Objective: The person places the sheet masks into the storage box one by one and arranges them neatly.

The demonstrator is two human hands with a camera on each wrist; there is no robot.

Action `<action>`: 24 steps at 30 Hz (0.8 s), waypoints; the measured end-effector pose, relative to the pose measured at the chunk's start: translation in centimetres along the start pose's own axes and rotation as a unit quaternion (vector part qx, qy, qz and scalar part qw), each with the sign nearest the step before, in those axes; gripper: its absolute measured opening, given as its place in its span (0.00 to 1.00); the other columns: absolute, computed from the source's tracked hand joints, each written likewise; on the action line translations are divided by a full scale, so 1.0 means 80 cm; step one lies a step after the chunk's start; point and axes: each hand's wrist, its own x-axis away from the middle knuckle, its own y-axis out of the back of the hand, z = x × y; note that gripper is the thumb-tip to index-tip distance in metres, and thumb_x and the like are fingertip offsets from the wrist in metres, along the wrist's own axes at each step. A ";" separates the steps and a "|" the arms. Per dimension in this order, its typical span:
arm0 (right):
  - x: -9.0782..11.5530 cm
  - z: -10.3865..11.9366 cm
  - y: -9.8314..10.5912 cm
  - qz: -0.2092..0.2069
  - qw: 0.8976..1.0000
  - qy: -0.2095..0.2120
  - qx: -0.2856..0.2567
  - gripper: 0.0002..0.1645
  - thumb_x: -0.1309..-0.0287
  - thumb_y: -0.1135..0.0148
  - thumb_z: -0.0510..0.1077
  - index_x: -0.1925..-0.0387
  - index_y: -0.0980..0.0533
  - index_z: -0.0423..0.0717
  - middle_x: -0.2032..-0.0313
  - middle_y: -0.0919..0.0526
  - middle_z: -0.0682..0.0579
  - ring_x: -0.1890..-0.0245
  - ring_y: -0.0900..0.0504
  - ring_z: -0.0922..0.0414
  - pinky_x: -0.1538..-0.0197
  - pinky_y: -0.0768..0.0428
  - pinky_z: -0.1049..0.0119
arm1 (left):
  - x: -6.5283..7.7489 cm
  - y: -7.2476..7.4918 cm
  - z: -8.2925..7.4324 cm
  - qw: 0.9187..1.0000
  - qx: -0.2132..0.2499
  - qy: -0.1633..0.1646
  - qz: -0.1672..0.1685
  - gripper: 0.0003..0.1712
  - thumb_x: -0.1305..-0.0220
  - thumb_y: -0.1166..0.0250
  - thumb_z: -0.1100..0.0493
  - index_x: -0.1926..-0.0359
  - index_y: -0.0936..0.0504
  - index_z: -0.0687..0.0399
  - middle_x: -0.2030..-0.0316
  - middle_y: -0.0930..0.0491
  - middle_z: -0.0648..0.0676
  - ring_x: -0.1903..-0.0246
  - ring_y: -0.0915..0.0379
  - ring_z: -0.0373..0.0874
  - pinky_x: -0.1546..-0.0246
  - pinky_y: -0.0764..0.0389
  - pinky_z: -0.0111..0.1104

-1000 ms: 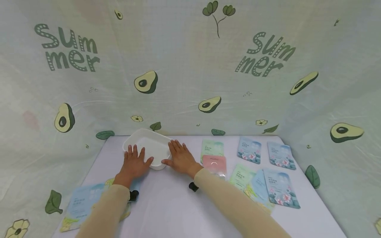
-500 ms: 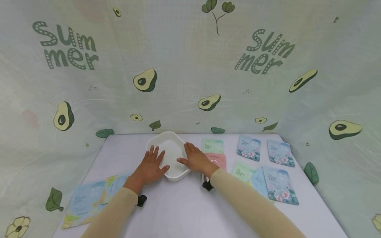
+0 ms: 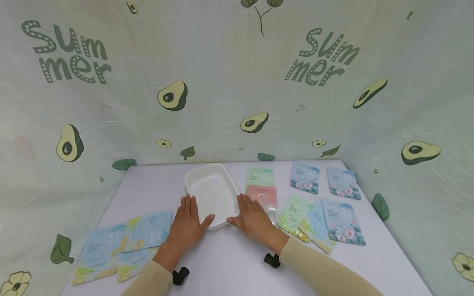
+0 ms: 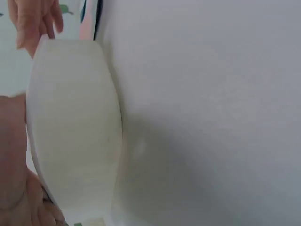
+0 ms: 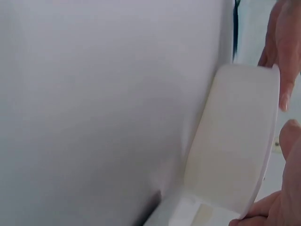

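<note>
A white plastic basin [image 3: 212,195], with rounded corners and nothing inside, stands on the table between the two hands. My left hand [image 3: 187,226] lies along its near left side, fingers straight at the rim and thumb by the front corner. At the right side, my right hand [image 3: 255,222] touches the rim with extended fingers, its thumb on the front edge. Both wrist views show the basin's smooth outer wall [image 4: 75,127] close up, with hands at the rim.
Blue and yellow flat sachets [image 3: 148,232] overlap at the left front. Right of the basin lie a pink packet [image 3: 262,195], green sachets [image 3: 296,216] and several blue flower-printed sachets [image 3: 344,222]. A printed curtain [image 3: 218,82] hangs behind the table's back edge.
The basin has slid right from the back left and turned so its narrow end faces the front. Both hands moved right with it; the left one now lies at its side instead of over it.
</note>
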 end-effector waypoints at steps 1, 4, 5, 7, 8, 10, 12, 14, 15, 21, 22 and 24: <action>0.008 0.003 -0.001 -0.004 1.000 0.003 0.007 0.53 0.26 0.45 0.69 0.23 0.39 0.29 0.23 0.35 0.34 0.21 0.36 0.39 0.21 0.38 0.37 | 0.003 -0.001 0.001 1.000 0.000 -0.003 0.005 0.63 0.26 0.42 0.29 0.20 0.53 0.79 0.20 0.57 0.78 0.19 0.63 0.73 0.22 0.45 0.62; 0.030 0.008 -0.003 -0.019 0.999 0.020 0.038 0.53 0.26 0.46 0.70 0.24 0.36 0.29 0.25 0.32 0.34 0.23 0.33 0.40 0.23 0.36 0.34 | 0.009 -0.002 0.004 1.000 0.000 -0.016 0.027 0.69 0.31 0.42 0.22 0.19 0.56 0.75 0.18 0.61 0.74 0.18 0.66 0.70 0.20 0.46 0.60; 0.037 0.010 -0.002 -0.023 0.998 0.025 0.046 0.52 0.26 0.46 0.70 0.25 0.35 0.29 0.25 0.31 0.34 0.23 0.32 0.40 0.24 0.35 0.33 | 0.010 -0.002 0.006 0.999 0.000 -0.022 0.033 0.70 0.32 0.42 0.21 0.18 0.57 0.74 0.18 0.62 0.73 0.17 0.67 0.69 0.20 0.46 0.60; 0.049 0.011 0.001 -0.030 0.997 0.033 0.055 0.50 0.26 0.45 0.70 0.27 0.32 0.31 0.27 0.28 0.35 0.25 0.30 0.40 0.25 0.34 0.32 | 0.013 0.000 0.009 0.998 0.000 -0.033 0.046 0.71 0.34 0.42 0.20 0.18 0.57 0.72 0.17 0.62 0.71 0.17 0.67 0.67 0.20 0.44 0.59; 0.055 0.011 0.003 -0.032 0.997 0.035 0.055 0.49 0.27 0.44 0.70 0.27 0.31 0.32 0.28 0.27 0.35 0.25 0.29 0.40 0.26 0.34 0.31 | 0.014 0.002 0.010 0.998 0.001 -0.038 0.051 0.71 0.35 0.42 0.19 0.17 0.57 0.70 0.16 0.62 0.70 0.17 0.67 0.66 0.21 0.43 0.59; 0.061 0.011 0.007 -0.040 0.997 0.040 0.055 0.46 0.28 0.42 0.69 0.30 0.28 0.34 0.31 0.24 0.37 0.27 0.27 0.41 0.27 0.33 0.31 | 0.017 0.006 0.012 0.997 0.001 -0.047 0.059 0.71 0.35 0.41 0.19 0.17 0.57 0.68 0.16 0.61 0.68 0.16 0.66 0.65 0.21 0.42 0.58; 0.062 0.008 0.011 -0.048 0.997 0.044 0.052 0.45 0.28 0.40 0.68 0.31 0.27 0.34 0.32 0.23 0.37 0.29 0.26 0.41 0.27 0.32 0.31 | 0.020 0.010 0.012 0.996 0.004 -0.055 0.064 0.71 0.36 0.40 0.19 0.17 0.55 0.68 0.16 0.61 0.67 0.16 0.65 0.64 0.21 0.41 0.59; 0.060 0.004 0.014 -0.053 0.997 0.043 0.047 0.46 0.29 0.40 0.68 0.30 0.28 0.34 0.32 0.24 0.37 0.29 0.26 0.40 0.26 0.32 0.32 | 0.022 0.013 0.011 0.995 0.003 -0.063 0.075 0.71 0.36 0.40 0.19 0.16 0.55 0.67 0.16 0.61 0.66 0.16 0.65 0.64 0.21 0.43 0.59; 0.057 0.002 0.015 -0.054 0.997 0.041 0.043 0.48 0.28 0.40 0.68 0.28 0.30 0.32 0.30 0.25 0.35 0.28 0.26 0.40 0.26 0.32 0.33 | 0.023 0.013 0.011 0.995 0.001 -0.067 0.080 0.70 0.36 0.41 0.19 0.16 0.54 0.66 0.16 0.61 0.66 0.16 0.65 0.64 0.20 0.44 0.58; 0.040 -0.007 0.009 -0.036 0.999 0.019 0.018 0.54 0.28 0.41 0.68 0.22 0.40 0.29 0.24 0.34 0.32 0.22 0.34 0.39 0.23 0.34 0.38 | 0.029 0.015 0.011 0.992 -0.021 -0.086 0.084 0.69 0.35 0.43 0.19 0.17 0.53 0.66 0.16 0.59 0.66 0.16 0.65 0.62 0.18 0.52 0.59; 0.038 -0.008 0.007 -0.033 0.999 0.019 0.017 0.54 0.27 0.42 0.68 0.22 0.40 0.29 0.24 0.35 0.32 0.22 0.35 0.39 0.23 0.34 0.38 | 0.030 0.015 0.012 0.993 -0.026 -0.086 0.079 0.68 0.35 0.43 0.19 0.17 0.53 0.66 0.16 0.58 0.66 0.16 0.65 0.62 0.18 0.53 0.59; 0.034 -0.008 0.002 -0.030 0.999 0.021 0.020 0.54 0.26 0.43 0.69 0.22 0.40 0.29 0.24 0.35 0.32 0.22 0.35 0.38 0.24 0.33 0.38 | 0.032 0.016 0.013 0.993 -0.038 -0.084 0.071 0.67 0.34 0.43 0.20 0.17 0.52 0.67 0.16 0.57 0.67 0.16 0.64 0.63 0.18 0.54 0.60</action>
